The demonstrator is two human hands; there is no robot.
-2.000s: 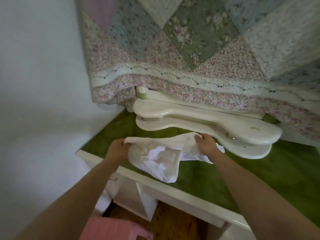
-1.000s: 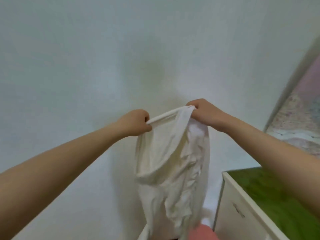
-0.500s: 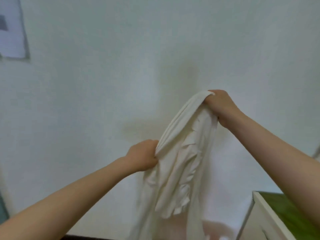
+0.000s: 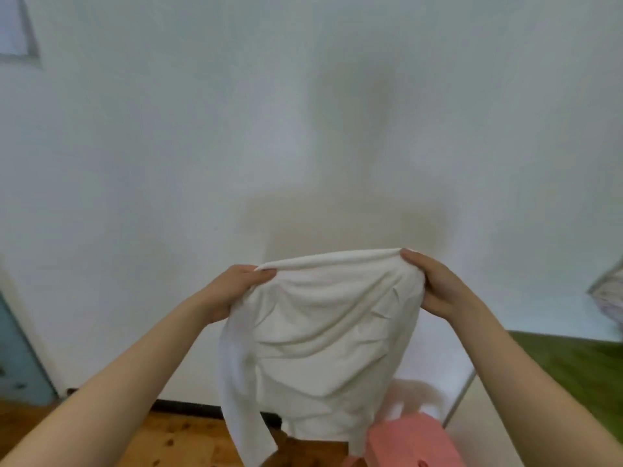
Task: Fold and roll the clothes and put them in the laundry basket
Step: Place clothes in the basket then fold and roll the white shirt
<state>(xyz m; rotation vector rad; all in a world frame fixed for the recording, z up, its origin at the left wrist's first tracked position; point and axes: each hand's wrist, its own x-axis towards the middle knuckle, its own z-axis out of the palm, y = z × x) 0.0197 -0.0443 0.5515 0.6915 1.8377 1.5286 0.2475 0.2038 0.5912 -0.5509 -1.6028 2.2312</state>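
Observation:
A white garment [image 4: 320, 335] hangs in the air in front of a white wall, spread between both hands. My left hand [image 4: 232, 291] pinches its top edge at the left. My right hand [image 4: 438, 288] grips the top edge at the right. The cloth drapes down wrinkled, with one long strip trailing at the lower left. Below the garment's right side shows the corner of a pink plastic basket [image 4: 411, 443]; most of it is cut off by the frame's bottom edge.
A green-topped white table [image 4: 569, 362] stands at the right, with a bit of floral quilt [image 4: 606, 294] above it. Wooden floor [image 4: 182, 439] lies below. A grey-blue door or cabinet [image 4: 17, 358] is at the far left.
The garment went from lying on the green table to hanging in the air. My hands have drawn level and apart, spreading its top edge wide. The view has tilted down to the floor and pink basket.

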